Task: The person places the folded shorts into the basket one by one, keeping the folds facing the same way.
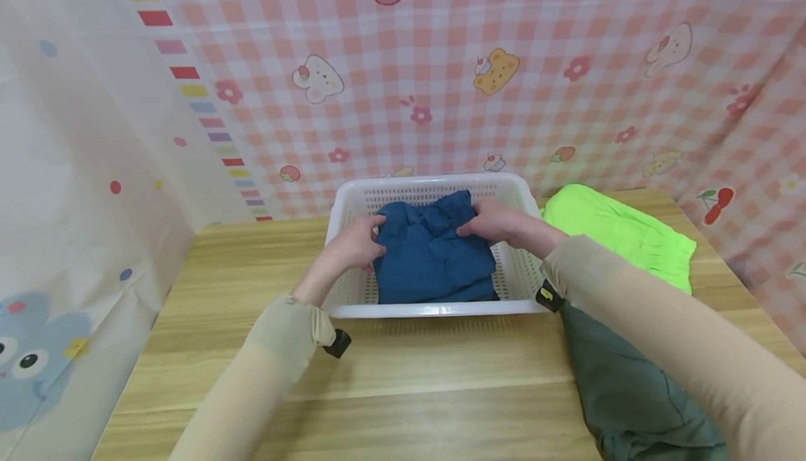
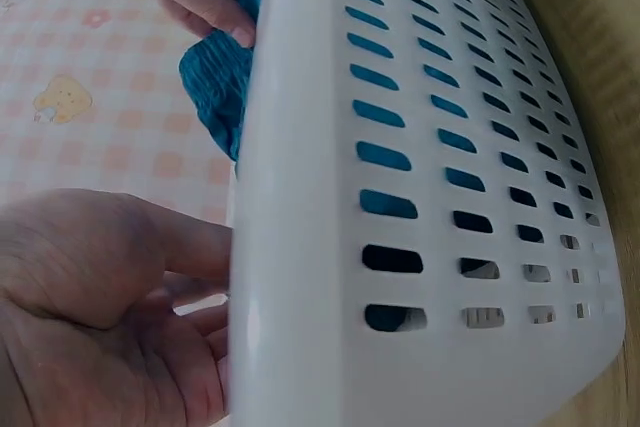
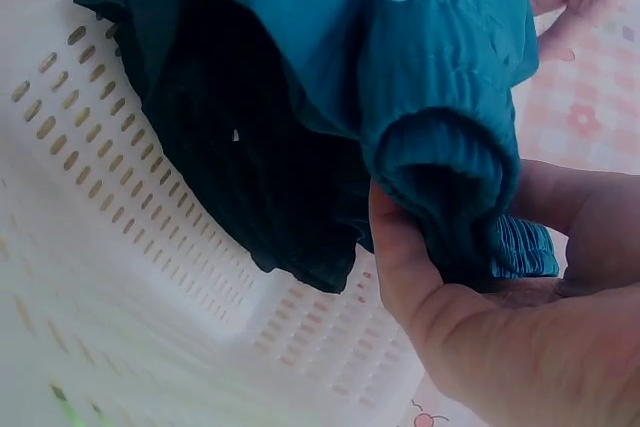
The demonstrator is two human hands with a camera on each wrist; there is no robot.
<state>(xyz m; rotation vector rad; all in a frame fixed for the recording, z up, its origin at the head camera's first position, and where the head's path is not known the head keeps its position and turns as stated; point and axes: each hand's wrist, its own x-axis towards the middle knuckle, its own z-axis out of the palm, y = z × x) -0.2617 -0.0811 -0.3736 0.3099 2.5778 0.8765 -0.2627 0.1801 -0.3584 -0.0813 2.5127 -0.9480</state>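
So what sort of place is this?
Possibly a makeshift clothes-sorting corner: a wood-grain table, a white plastic basket holding a blue garment, and a pink checked cloth behind.

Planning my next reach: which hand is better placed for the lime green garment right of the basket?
Probably your right hand: it's nearer the green garment, though it must first release the blue garment. Your left hand is farther off, at the blue garment's opposite edge.
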